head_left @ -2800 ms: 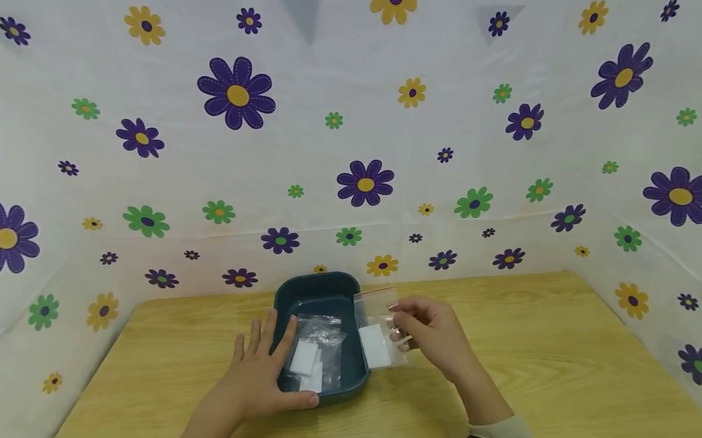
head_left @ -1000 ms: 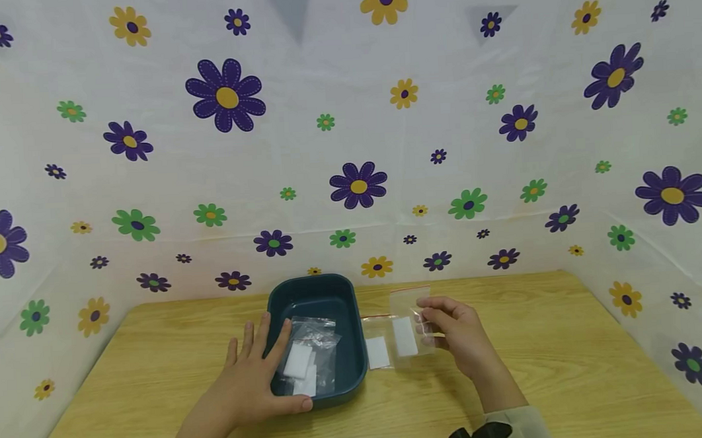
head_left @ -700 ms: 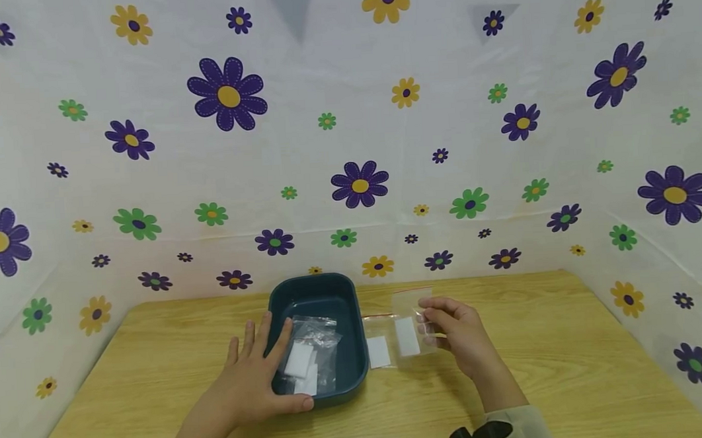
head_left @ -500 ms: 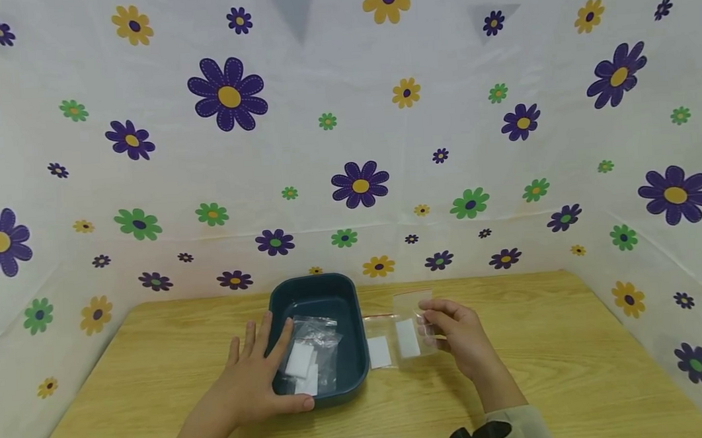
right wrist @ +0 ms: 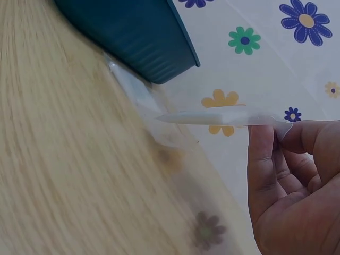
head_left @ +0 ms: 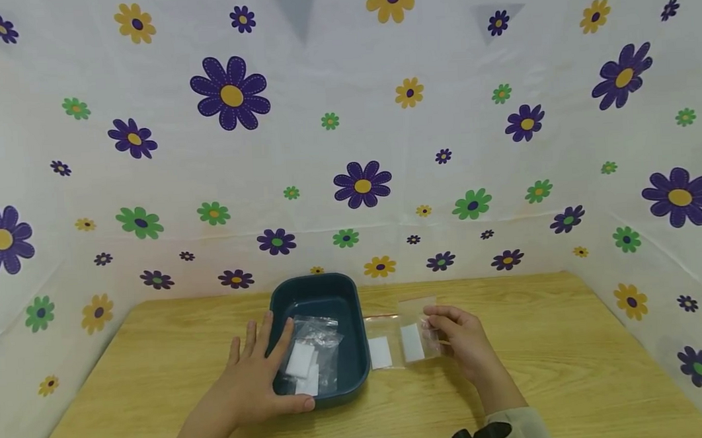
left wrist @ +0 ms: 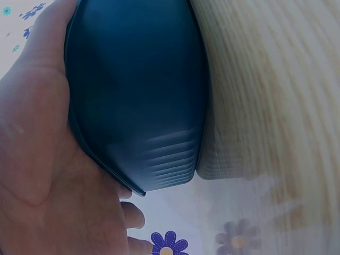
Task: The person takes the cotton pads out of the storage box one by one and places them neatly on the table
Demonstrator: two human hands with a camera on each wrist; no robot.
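While near tub [head_left: 348, 361], bag [head_left: 413, 342] in right hand [head_left: 463, 343]

I see the left hand [head_left: 249, 382] spread against the dark teal tray [head_left: 320, 306], where clear zip bags [head_left: 312, 363] overlap. The right hand [head_left: 460, 337] pinches a single zip bag [head_left: 413, 342] by its right side; between it and the tray, a red-striped zip bag [head_left: 382, 350] lies on the wood-grain surface [head_left: 180, 360].
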